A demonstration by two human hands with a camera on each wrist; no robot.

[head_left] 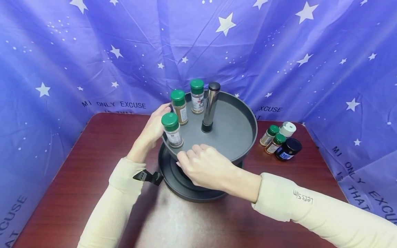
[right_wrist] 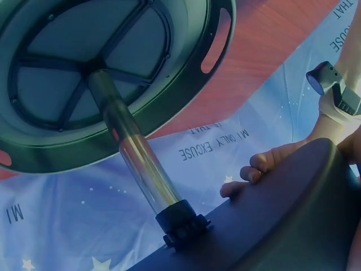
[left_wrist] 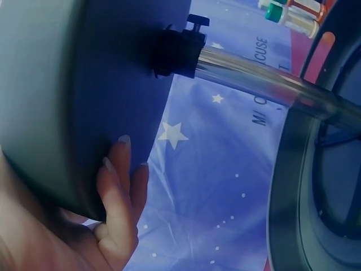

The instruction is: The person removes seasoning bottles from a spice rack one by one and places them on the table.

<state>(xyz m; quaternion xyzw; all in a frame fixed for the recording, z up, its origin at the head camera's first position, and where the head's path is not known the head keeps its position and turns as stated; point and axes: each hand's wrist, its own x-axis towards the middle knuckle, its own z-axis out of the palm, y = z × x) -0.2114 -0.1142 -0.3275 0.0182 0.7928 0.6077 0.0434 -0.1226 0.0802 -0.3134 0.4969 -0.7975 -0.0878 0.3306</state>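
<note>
A two-tier round rack stands on the table, its dark grey upper tray [head_left: 231,120] above a wider-set lower tray [head_left: 192,194]. My left hand [head_left: 156,124] grips the upper tray's left rim; in the left wrist view its fingers [left_wrist: 119,203] lie against the underside. At the front rim, my right hand [head_left: 206,163] holds on with curled fingers. A metal pole [head_left: 211,106] with a black cap rises through the upper tray. Three green-capped spice jars stand along its left side: front [head_left: 173,137], middle [head_left: 183,113] and back [head_left: 197,101]. Below, a black clamp [left_wrist: 180,52] surrounds the pole.
On the table's right are two green-capped spice jars [head_left: 273,146], a white-lidded container [head_left: 287,128] and a dark jar [head_left: 288,148]. A purple star-patterned curtain [head_left: 133,51] hangs behind the reddish-brown table [head_left: 77,165]. A black wrist camera [head_left: 149,176] sits on my left wrist.
</note>
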